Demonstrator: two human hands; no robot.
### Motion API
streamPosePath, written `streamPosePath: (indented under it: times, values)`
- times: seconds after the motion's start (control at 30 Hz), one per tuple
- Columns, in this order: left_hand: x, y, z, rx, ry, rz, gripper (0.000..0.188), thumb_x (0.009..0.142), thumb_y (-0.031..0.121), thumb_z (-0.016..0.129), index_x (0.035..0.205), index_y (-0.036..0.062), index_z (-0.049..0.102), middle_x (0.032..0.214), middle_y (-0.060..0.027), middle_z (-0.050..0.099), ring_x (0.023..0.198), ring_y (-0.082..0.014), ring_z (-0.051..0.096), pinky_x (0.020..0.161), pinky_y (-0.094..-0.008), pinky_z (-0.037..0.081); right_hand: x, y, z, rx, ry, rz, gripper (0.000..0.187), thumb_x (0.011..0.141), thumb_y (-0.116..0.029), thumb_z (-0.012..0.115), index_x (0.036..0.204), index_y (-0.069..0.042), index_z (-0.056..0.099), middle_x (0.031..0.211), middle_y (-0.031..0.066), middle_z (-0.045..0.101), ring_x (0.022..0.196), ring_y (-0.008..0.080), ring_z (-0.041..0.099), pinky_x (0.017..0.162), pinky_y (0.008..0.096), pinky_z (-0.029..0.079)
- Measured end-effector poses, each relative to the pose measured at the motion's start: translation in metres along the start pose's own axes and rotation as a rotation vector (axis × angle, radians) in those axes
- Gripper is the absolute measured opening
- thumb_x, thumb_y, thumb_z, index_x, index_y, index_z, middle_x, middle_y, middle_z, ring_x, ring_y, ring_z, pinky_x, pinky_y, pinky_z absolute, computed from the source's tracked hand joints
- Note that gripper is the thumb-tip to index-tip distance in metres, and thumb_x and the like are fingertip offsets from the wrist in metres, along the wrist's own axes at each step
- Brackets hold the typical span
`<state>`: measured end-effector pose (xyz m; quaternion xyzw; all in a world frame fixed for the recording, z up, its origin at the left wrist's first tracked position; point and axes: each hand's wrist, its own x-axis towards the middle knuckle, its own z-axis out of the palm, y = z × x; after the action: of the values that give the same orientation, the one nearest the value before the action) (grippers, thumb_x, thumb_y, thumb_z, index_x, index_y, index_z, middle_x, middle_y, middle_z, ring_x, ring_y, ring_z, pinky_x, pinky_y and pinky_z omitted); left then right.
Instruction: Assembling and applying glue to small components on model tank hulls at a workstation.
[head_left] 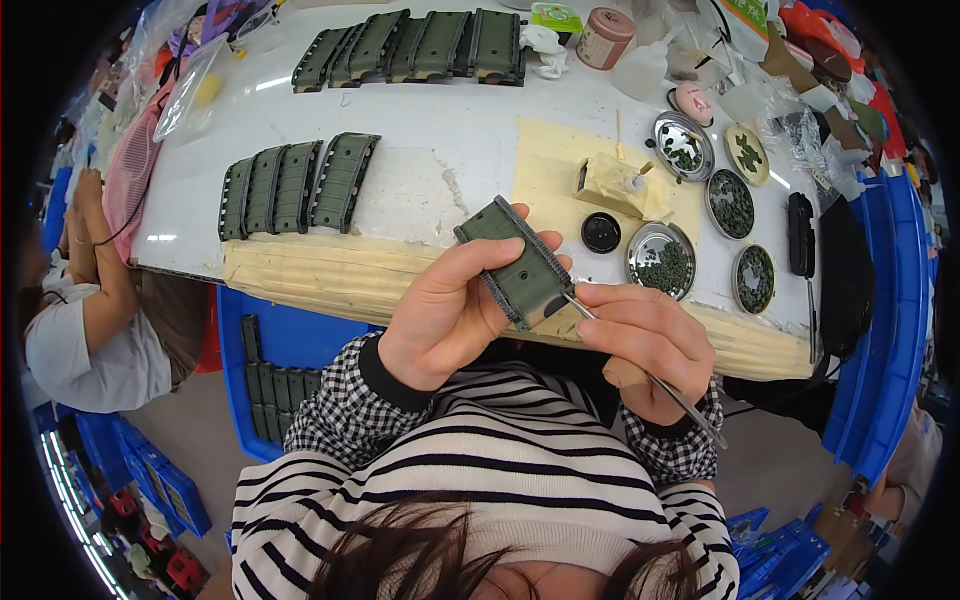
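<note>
My left hand [440, 310] grips a dark green, slightly curved plastic piece [523, 268] with ridged dark edges and a brown camouflage patch, thumb on its face. It is tilted above the table's front edge. My right hand [650, 345] is closed around a slim silver metal tool [690, 407]. The tool's tip meets the right edge of the piece, near its lower corner; whether a small part is at the tip I cannot make out. Similar green pieces [285, 187] lie side by side to the left, and another row of them [410, 47] lies at the back.
Round metal dishes [662, 232] of tiny green parts stand at right. Near them are a black round cap [601, 232] and a paper-wrapped block [620, 187] with a nozzle. A blue bin [240, 390] holds more pieces below. Another person [95, 330] sits at left.
</note>
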<state>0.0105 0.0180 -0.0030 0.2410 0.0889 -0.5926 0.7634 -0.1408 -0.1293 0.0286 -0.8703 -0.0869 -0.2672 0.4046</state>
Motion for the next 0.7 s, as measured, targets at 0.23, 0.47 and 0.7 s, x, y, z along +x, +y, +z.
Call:
streamPosePath:
  times: [0.23,0.47,0.7]
  values:
    - [-0.0007,-0.0006,0.0004,-0.008,-0.008,0.006,0.039,0.092,0.007,0.055,0.13,0.0042,0.045,0.117,-0.0168,0.058,0.107,-0.0294,0.061,0.091,-0.0411,0.054,-0.0012,0.0012,0.0014,0.026,0.02,-0.008,0.037,0.068,-0.004,0.076,0.104,0.002,0.067,0.102,0.0156,0.066,0.1,0.0313,0.066,0.078,0.0355,0.056]
    - [-0.0028,-0.0006,0.0013,-0.025,-0.022,-0.001,0.039,0.092,0.007,0.055,0.13,0.0039,0.046,0.117,-0.0169,0.058,0.106,-0.0293,0.061,0.091,-0.0412,0.054,0.0008,-0.0032,0.0032,-0.021,0.041,-0.03,0.024,0.083,-0.015,0.067,0.1,0.003,0.067,0.095,0.0156,0.066,0.096,0.0333,0.067,0.079,0.037,0.055]
    - [-0.0026,-0.0009,0.0032,-0.024,-0.019,0.006,0.039,0.092,0.007,0.055,0.13,0.0043,0.046,0.117,-0.0167,0.058,0.107,-0.0293,0.062,0.092,-0.0411,0.054,-0.0001,-0.005,0.0058,-0.052,0.069,-0.025,0.023,0.091,-0.019,0.062,0.098,0.002,0.067,0.091,0.0147,0.066,0.094,0.033,0.068,0.079,0.037,0.055]
